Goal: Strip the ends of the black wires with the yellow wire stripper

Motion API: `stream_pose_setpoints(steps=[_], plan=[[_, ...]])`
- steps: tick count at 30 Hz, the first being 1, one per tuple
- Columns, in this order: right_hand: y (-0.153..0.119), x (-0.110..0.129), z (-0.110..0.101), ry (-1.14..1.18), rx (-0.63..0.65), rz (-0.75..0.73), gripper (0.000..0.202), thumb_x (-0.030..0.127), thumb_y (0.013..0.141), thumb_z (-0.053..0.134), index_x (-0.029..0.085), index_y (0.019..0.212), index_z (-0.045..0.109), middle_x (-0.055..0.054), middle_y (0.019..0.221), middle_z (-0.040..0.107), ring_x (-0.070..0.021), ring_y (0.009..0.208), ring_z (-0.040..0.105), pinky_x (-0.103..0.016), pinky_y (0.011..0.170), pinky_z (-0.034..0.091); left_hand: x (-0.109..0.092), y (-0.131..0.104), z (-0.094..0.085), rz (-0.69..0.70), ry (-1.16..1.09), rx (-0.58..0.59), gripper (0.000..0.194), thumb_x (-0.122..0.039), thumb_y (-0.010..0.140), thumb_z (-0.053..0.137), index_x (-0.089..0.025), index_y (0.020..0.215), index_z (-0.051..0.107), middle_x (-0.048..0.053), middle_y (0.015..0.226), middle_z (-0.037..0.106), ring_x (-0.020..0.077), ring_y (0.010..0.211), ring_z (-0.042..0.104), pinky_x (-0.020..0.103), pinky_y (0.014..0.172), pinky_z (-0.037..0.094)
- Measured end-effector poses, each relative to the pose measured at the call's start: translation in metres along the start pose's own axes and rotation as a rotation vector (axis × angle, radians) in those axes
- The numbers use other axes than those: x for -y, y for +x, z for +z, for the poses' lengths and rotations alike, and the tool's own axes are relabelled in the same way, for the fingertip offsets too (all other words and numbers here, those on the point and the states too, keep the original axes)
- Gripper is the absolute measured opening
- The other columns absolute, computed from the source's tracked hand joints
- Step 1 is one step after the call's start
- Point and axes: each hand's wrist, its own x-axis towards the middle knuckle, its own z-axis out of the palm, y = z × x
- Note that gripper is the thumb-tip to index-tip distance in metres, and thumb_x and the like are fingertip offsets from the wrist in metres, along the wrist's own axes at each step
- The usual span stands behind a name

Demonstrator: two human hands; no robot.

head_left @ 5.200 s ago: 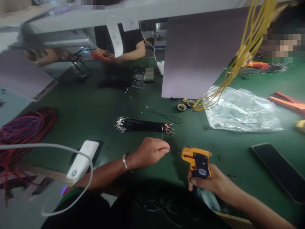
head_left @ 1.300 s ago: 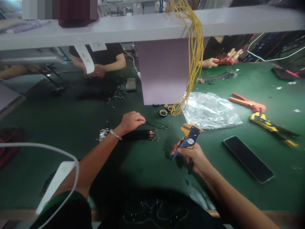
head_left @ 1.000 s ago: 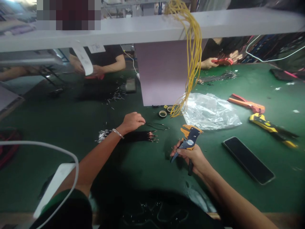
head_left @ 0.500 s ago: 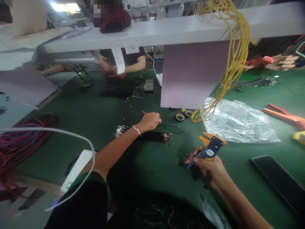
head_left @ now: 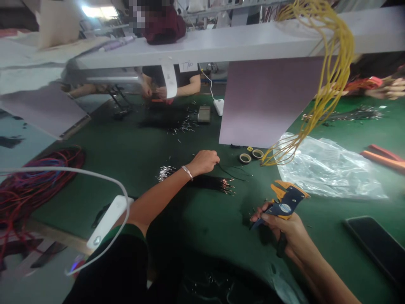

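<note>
My left hand is closed in a pinch above the bundle of black wires, whose silvery ends point left and copper ends right. From its fingertips a thin black wire trails to the right, and another fine wire lies close by. The grip itself is hidden by the fingers. Lower right, my right hand is wrapped round the handles of a blue and yellow wire stripper, its yellow jaws pointing up and away from me. Some short wire tips stick out near the fingers of that hand.
Two tape rolls lie beyond the bundle. Yellow wires hang from the white shelf onto a clear plastic bag. A phone lies at right, red wire coils at left. A co-worker's hands work opposite.
The whole view has shifted slightly, so things appear a little further right. Both hands keep nearly the same pose, the right still round the wire stripper.
</note>
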Motion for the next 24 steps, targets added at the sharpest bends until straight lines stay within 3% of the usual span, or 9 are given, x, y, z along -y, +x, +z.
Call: stream_pose_setpoints(steps=[7,24], plan=[[0.002,-0.0034,-0.0031,0.011,0.04,0.033,0.024,0.024,0.062,0.085,0.019,0.079,0.069,-0.005,0.073,0.07,-0.0252,0.069,0.068,-0.04,0.072,0.054,0.0047,-0.004,-0.0007,-0.007,-0.042,-0.026,0.026,-0.013,0.084,0.052,-0.022,0.092,0.075,0.005,0.098,0.069,0.016,0.088,0.064,0.026,0.078,0.047],[0.0039,-0.0063,-0.0068,-0.011,0.042,0.038,0.024,0.024,0.061,0.086,0.019,0.078,0.07,-0.005,0.074,0.069,-0.0266,0.071,0.068,-0.043,0.075,0.055,-0.0049,0.0004,0.004,-0.014,-0.018,0.021,0.03,-0.01,0.079,0.052,-0.024,0.094,0.074,0.006,0.097,0.067,0.0183,0.091,0.062,0.028,0.075,0.046]])
